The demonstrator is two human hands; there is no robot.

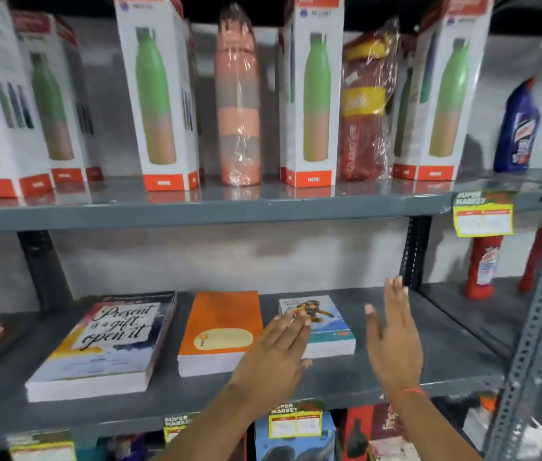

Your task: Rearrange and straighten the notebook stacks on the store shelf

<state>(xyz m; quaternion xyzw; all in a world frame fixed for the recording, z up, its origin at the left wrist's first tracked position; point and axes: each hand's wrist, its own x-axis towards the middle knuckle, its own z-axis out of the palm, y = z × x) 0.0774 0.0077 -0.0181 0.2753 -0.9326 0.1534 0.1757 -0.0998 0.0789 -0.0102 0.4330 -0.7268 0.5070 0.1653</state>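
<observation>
Three notebook stacks are seen lying flat on the grey metal shelf point(329, 377), side by side with gaps between them. The smallest stack point(324, 331), at the right, is framed by the two hands: the left hand point(276, 354) is held over its left front corner, fingers spread flat and overlapping the cover, while the right hand point(392, 341) is raised on edge just to its right, fingers straight and pointing up and away. Both hands are open and empty; whether the left one actually touches the stack cannot be told, as it is blurred.

The small stack is topped by a pale cover with a cartoon figure. The middle stack point(219, 331) has an orange cover with a cream oval label. The left stack point(103, 344) is the largest, its cover lettered "Present is a gift, open it", and its upper books are seen slightly skewed against the lower ones.

On the shelf above, white bottle boxes point(159, 94) are stood between plastic-wrapped bottles point(238, 98). Blue cleaner bottles point(517, 128) and red ones point(482, 264) are seen in the neighbouring bay at the right. Yellow price tags point(482, 214) are fixed to the shelf edges.
</observation>
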